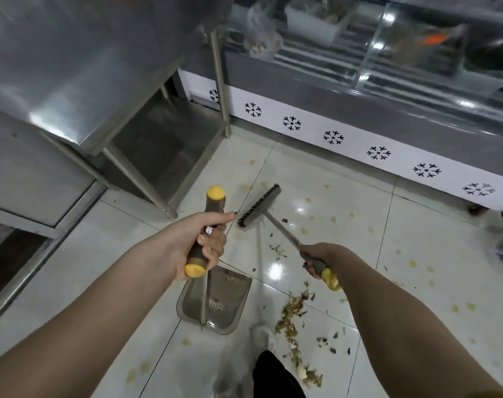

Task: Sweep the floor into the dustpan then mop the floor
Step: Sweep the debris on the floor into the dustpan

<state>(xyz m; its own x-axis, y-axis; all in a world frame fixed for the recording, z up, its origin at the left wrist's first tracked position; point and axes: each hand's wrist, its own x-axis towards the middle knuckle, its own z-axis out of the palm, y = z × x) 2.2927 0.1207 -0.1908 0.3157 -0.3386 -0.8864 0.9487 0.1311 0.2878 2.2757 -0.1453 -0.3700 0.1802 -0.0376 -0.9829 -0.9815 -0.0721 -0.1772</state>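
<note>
White tiled floor (pixel 416 239), scraps (pixel 290 314), left hand (pixel 198 242) gripping handle of dustpan (pixel 224 300), right hand (pixel 316 258) gripping handle of broom (pixel 260 206)

Bright, even indoor light from overhead. White glare spots on the glossy floor (pixel 416 254); shadows soft & faint. Steel worktop (pixel 72 67) at my left has a hazy sheen. Display case (pixel 388 53), top right, is smeared w/ motion blur; my shoe (pixel 263 337) is blurry too. Wide-angle lens bends straight lines near the edges.
</note>
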